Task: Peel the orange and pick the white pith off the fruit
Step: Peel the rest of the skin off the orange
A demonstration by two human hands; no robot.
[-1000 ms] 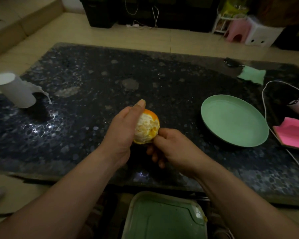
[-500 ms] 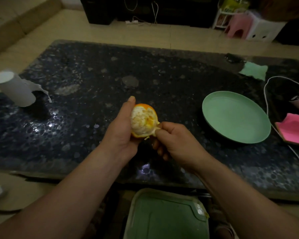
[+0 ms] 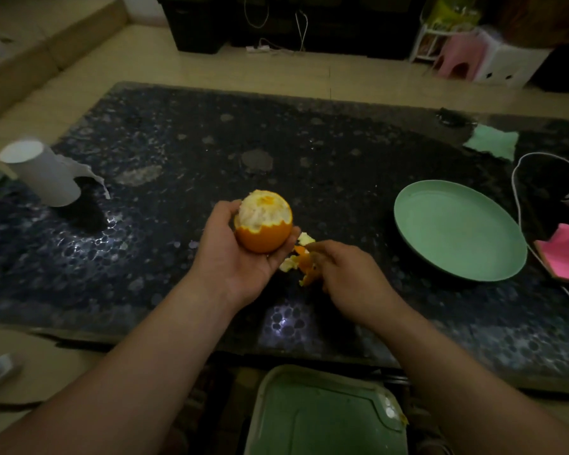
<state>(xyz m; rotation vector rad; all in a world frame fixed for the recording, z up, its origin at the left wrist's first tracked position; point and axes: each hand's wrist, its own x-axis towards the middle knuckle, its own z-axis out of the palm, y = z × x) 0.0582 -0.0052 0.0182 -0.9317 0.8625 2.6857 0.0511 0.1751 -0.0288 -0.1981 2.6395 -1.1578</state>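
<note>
While inside table-edge (image 3: 178,336), orange (image 3: 263,224) (peel (image 3: 304,262) beside)

Home living room. Low dark pebble-patterned table (image 3: 309,142) on a tiled floor (image 3: 243,70). Black cabinet (image 3: 276,21) with cables at 12 o'clock, pink plastic stool (image 3: 457,57) at 1 o'clock, paper roll (image 3: 43,175) at 9 o'clock.

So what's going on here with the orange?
A person is peeling an orange over a dark table. The left hand cradles the orange, whose top half is bare and covered in white pith, while the bottom half keeps its rind. The right hand holds a loose strip of peel just beside it. A green plate sits to the right, and a green bin is below the table edge.
</note>
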